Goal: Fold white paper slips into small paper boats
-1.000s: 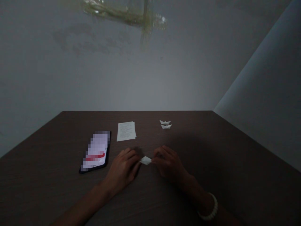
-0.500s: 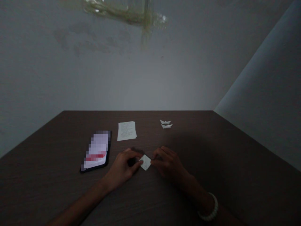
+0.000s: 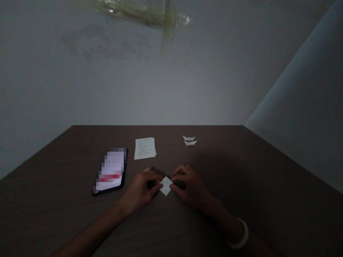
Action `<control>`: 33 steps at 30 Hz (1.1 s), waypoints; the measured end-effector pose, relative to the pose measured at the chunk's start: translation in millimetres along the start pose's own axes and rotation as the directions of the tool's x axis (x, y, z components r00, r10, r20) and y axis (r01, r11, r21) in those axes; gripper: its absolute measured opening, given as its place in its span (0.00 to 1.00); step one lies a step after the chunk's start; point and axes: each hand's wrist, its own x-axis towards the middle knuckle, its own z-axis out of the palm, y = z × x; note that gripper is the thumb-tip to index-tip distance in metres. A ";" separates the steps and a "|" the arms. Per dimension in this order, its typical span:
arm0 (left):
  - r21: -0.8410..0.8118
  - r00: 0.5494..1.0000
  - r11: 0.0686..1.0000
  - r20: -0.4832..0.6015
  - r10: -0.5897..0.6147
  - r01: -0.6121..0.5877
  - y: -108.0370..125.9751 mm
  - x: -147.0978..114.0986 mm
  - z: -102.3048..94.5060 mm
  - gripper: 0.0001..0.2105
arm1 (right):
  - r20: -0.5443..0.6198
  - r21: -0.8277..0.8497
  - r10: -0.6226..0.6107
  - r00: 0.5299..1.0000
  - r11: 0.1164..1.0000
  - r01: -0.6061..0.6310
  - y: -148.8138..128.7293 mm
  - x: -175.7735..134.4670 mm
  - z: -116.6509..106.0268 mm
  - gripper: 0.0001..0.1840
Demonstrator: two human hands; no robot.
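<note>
Between my hands is a small diamond of folded paper (image 3: 166,186), white with faint print on it. My left hand (image 3: 142,187) pinches its left corner, thumb on the face toward me. At the right corner my right hand (image 3: 190,185) grips it with thumb and forefinger, the other fingers curled behind. The fingertips on the far side of the paper are partly hidden. A pale bracelet circles my right wrist.
Two small white paper boats (image 3: 190,143) sit farther back on the dark wooden table (image 3: 150,232). Left of them lies a stack of printed paper sheets (image 3: 145,148). A phone (image 3: 111,171) with its screen lit rests by my left hand. A stained wall (image 3: 171,89) rises behind the table.
My right thumb and fingers have shifted slightly on the paper's right corner. The diamond's face has turned a little and shows more print. My left hand keeps its pinch.
</note>
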 end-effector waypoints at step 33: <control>0.343 0.968 0.905 0.088 0.235 -0.251 2.0 -9.7 5.7 0.10 | 0.029 -0.205 -0.163 0.986 0.965 0.166 5.7 -0.7 -0.9 0.05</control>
